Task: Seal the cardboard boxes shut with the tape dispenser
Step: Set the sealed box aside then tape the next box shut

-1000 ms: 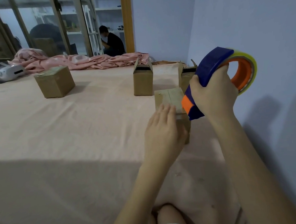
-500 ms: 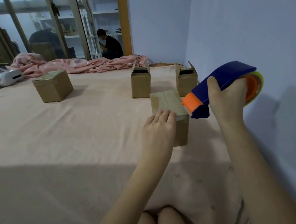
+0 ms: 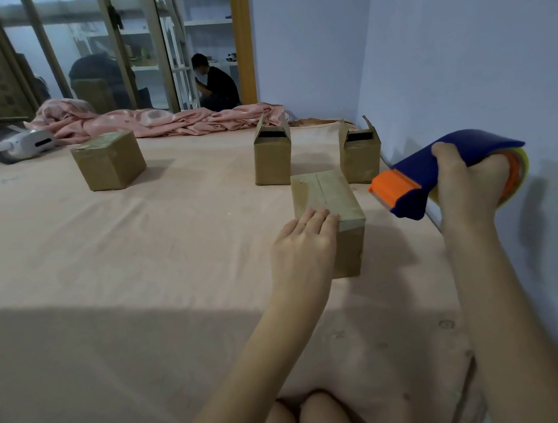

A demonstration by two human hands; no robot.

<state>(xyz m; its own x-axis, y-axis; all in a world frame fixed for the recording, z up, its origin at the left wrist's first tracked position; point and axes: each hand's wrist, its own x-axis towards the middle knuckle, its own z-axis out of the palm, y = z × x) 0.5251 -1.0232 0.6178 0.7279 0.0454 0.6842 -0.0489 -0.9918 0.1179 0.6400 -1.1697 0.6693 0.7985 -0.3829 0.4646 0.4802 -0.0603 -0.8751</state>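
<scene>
Here two far boxes (image 3: pixel 272 157) gape, contents hidden.

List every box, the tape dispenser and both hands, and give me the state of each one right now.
Nearest box: flaps closed, left hand on it.
Far left box: closed.
Middle box: flaps open.
Box by the wall: flaps open.
Tape dispenser: held off the boxes.
Left hand: flat.
Right hand: gripping the dispenser.

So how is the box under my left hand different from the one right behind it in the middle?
The near box has its flaps folded flat; the middle box has flaps standing up, its top open. The left hand rests on the near box; nothing touches the middle box. The near box sits closer to the tape dispenser. Both are small brown cardboard boxes.
</scene>
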